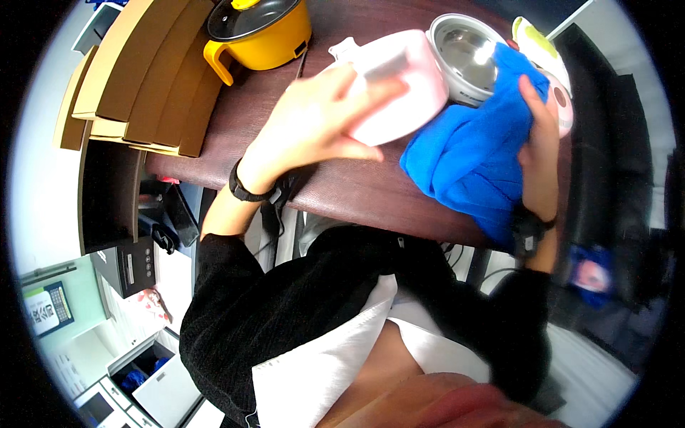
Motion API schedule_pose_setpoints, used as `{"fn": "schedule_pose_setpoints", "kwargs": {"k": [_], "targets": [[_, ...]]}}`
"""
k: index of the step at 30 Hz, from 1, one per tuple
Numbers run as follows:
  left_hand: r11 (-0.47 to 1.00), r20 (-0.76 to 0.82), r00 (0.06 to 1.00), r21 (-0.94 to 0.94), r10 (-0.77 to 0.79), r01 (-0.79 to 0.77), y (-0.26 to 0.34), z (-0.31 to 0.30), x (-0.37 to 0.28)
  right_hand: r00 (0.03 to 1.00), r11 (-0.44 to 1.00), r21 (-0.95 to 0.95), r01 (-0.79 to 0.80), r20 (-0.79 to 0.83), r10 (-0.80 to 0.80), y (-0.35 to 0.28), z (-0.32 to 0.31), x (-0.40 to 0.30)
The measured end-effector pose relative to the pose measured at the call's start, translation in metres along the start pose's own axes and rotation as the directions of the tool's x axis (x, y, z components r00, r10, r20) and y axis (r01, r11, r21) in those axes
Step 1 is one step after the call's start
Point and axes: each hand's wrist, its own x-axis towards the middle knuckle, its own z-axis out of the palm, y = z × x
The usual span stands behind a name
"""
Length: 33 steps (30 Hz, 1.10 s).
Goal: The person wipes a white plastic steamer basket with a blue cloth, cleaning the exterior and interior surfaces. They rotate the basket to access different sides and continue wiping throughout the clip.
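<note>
A pale pink plastic housing (412,101), blurred, with a small tab at its far left end, is on the dark red-brown table. My left hand (316,117) is over its left side, fingers spread and thumb by the near edge. Whether the fingers touch it is unclear. My right hand (540,128) grips a bunched blue cloth (471,150), which drapes over the table's near edge. Just beyond the cloth stands a white pot (465,53) with a shiny steel inside; the cloth covers part of its right rim.
A yellow pot (262,37) with a dark lid stands at the far left, beside stacked brown cardboard boxes (144,69). Right of the cloth are a pink rounded object (562,101) and a white-and-green item (540,43). A black sofa (610,139) borders the right side.
</note>
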Motion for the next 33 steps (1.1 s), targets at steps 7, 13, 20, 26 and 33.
{"fn": "schedule_pose_setpoints", "kwargs": {"k": [7,13,20,26,33], "targets": [[0.953,0.24,0.935,0.09,0.26,-0.288,0.033,0.004,-0.025,1.0,0.993,-0.118,-0.005,0.029,0.009,0.0,-0.012,-0.007],[0.918,0.2,0.958,-0.378,0.204,-0.117,0.03,0.009,-0.038,0.985,0.968,-0.252,0.002,0.169,0.043,0.005,-0.011,-0.013],[0.904,-0.027,0.942,-0.291,-0.334,0.312,-0.001,-0.009,-0.042,0.968,0.891,-0.435,0.134,0.25,-0.023,0.011,-0.022,-0.016],[0.35,0.375,0.59,-0.539,-0.715,0.766,-0.035,0.032,-0.054,0.96,0.87,-0.476,0.125,0.278,0.014,0.014,-0.023,-0.016],[0.128,0.331,0.537,-0.751,-0.776,0.648,-0.039,0.053,-0.041,0.943,0.777,-0.586,0.231,0.33,-0.032,0.018,-0.019,-0.02]]}}
